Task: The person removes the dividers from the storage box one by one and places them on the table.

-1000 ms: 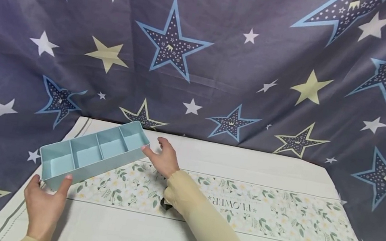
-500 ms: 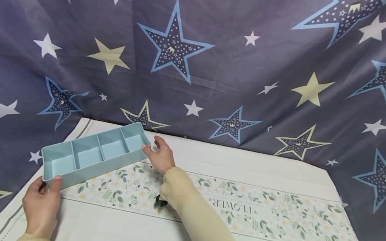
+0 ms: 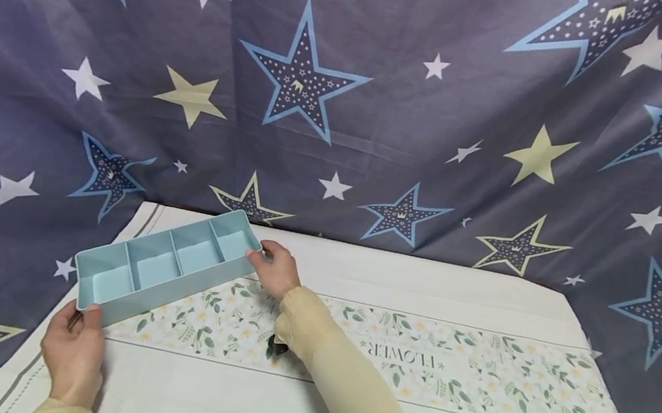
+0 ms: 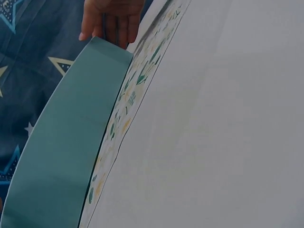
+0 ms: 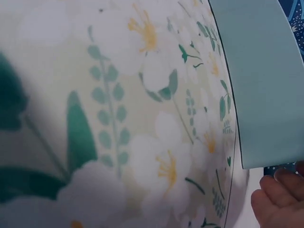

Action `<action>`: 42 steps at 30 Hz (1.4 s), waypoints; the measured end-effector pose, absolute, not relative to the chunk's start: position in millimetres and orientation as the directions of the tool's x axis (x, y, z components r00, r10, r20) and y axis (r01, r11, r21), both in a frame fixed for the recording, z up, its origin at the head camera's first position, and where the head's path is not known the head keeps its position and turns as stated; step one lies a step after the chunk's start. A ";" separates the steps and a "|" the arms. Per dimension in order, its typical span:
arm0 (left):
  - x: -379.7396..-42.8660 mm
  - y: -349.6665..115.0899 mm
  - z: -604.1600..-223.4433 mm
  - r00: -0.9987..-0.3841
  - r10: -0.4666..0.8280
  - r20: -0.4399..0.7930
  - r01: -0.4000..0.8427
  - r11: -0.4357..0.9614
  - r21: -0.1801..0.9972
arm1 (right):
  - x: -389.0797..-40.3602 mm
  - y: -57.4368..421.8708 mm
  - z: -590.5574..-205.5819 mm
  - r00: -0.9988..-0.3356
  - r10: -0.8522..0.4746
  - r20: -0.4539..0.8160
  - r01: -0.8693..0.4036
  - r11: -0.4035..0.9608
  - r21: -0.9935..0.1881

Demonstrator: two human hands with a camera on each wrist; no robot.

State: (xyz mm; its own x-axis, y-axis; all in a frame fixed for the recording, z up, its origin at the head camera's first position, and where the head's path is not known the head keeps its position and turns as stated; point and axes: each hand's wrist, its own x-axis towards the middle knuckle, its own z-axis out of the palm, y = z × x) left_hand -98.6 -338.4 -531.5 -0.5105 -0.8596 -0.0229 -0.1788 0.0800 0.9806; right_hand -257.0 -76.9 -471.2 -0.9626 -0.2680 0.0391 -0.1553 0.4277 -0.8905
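Observation:
A long pale-blue box [image 3: 166, 267], split into four-sided compartments by dividers, sits at a slant at the back left of the table, its compartments bare. My left hand [image 3: 75, 351] grips its near left corner, thumb at the front rim and fingers round the end. At the other end my right hand [image 3: 276, 270] holds the corner, the thumb over the rim and the fingers behind the end wall. In the left wrist view the outer long wall [image 4: 71, 128] of the box fills the left side, and the right wrist view shows part of the same wall [image 5: 266, 85].
A white tablecloth [image 3: 218, 397] carries a floral band [image 3: 491, 371] with "FLOWER" printed upside down. Behind it hangs a dark curtain [image 3: 380, 115] with stars. A small dark object [image 3: 277, 346] shows under my right cuff.
My left thumb has slid a little left along the front rim. The fingers of my right hand have drawn in against the box's end. The box has barely moved.

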 end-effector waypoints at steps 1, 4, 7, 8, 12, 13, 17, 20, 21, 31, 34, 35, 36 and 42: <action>-97.7 -336.9 -528.3 -0.506 -0.862 -0.029 -0.169 0.065 0.983 | -257.1 -77.8 -471.0 -0.964 -0.264 0.039 -0.152 0.422 -0.894; -92.6 -326.0 -510.4 -0.507 -0.861 -0.036 -0.162 0.054 0.985 | -256.9 -81.1 -470.2 -0.964 -0.261 0.049 -0.154 0.403 -0.902; -88.2 -314.8 -492.3 -0.505 -0.862 -0.048 -0.151 0.033 0.988 | -255.6 -83.4 -470.5 -0.962 -0.267 0.062 -0.164 0.381 -0.910; -86.9 -312.0 -487.9 -0.508 -0.860 -0.046 -0.158 0.041 0.987 | -255.3 -83.8 -471.3 -0.962 -0.266 0.064 -0.163 0.372 -0.914; -83.6 -307.9 -480.5 -0.498 -0.866 -0.041 -0.171 0.051 0.984 | -255.3 -85.8 -475.9 -0.966 -0.250 0.071 -0.154 0.326 -0.933; -83.6 -307.8 -480.3 -0.497 -0.867 -0.038 -0.174 0.057 0.983 | -255.6 -86.3 -476.6 -0.967 -0.245 0.076 -0.153 0.316 -0.936; -84.6 -309.3 -481.6 -0.489 -0.872 -0.027 -0.188 0.075 0.979 | -257.0 -89.9 -478.4 -0.971 -0.219 0.095 -0.159 0.294 -0.943; -84.9 -310.7 -482.8 -0.483 -0.875 -0.033 -0.195 0.071 0.978 | -257.2 -92.5 -478.5 -0.975 -0.203 0.091 -0.150 0.296 -0.943; -84.8 -310.9 -482.9 -0.482 -0.876 -0.035 -0.194 0.068 0.979 | -257.4 -93.1 -479.0 -0.976 -0.198 0.087 -0.145 0.297 -0.944; -87.2 -313.7 -488.3 -0.472 -0.880 -0.047 -0.153 0.029 0.988 | -259.2 -91.1 -481.6 -0.979 -0.178 0.098 -0.137 0.222 -0.965; -88.5 -315.5 -490.0 -0.457 -0.888 -0.055 -0.131 0.007 0.991 | -258.9 -90.9 -482.1 -0.980 -0.175 0.093 -0.130 0.210 -0.969; -88.4 -315.6 -489.9 -0.456 -0.888 -0.053 -0.131 0.008 0.991 | -258.6 -91.0 -482.3 -0.981 -0.172 0.090 -0.125 0.210 -0.970; -88.1 -315.4 -489.5 -0.462 -0.886 -0.045 -0.133 0.019 0.991 | -258.6 -91.0 -482.7 -0.982 -0.167 0.088 -0.122 0.209 -0.970; -87.6 -314.9 -488.3 -0.472 -0.881 -0.046 -0.135 0.020 0.991 | -258.9 -90.6 -482.7 -0.985 -0.153 0.076 -0.107 0.209 -0.972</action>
